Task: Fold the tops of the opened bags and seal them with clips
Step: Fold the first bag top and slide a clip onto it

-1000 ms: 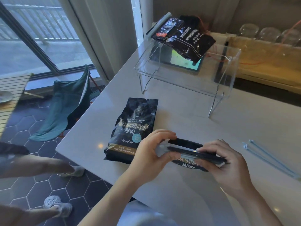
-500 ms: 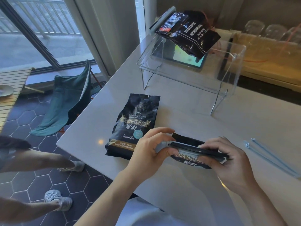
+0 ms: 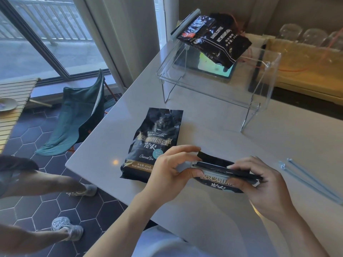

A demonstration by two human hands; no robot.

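Note:
A black coffee bag (image 3: 220,180) stands near the table's front edge, its top folded over into a flat strip. My left hand (image 3: 169,173) pinches the left end of that fold and my right hand (image 3: 265,184) pinches the right end. A second black coffee bag (image 3: 154,141) lies flat on the table just left of my left hand, its torn top pointing away from me. Two long pale blue clips (image 3: 304,177) lie on the table to the right of my right hand. A third dark bag (image 3: 217,38), with a grey clip (image 3: 185,22) on its end, rests on the clear stand.
A clear acrylic stand (image 3: 259,86) sits at the back of the white table (image 3: 204,117), with a tablet beneath it. Upturned glasses (image 3: 313,35) line a yellow tray at the far right. Another person's legs (image 3: 42,184) and a green folding chair (image 3: 81,112) are left of the table.
Both hands and the folded bag have stayed nearly in place. The view has shifted slightly closer and to the left.

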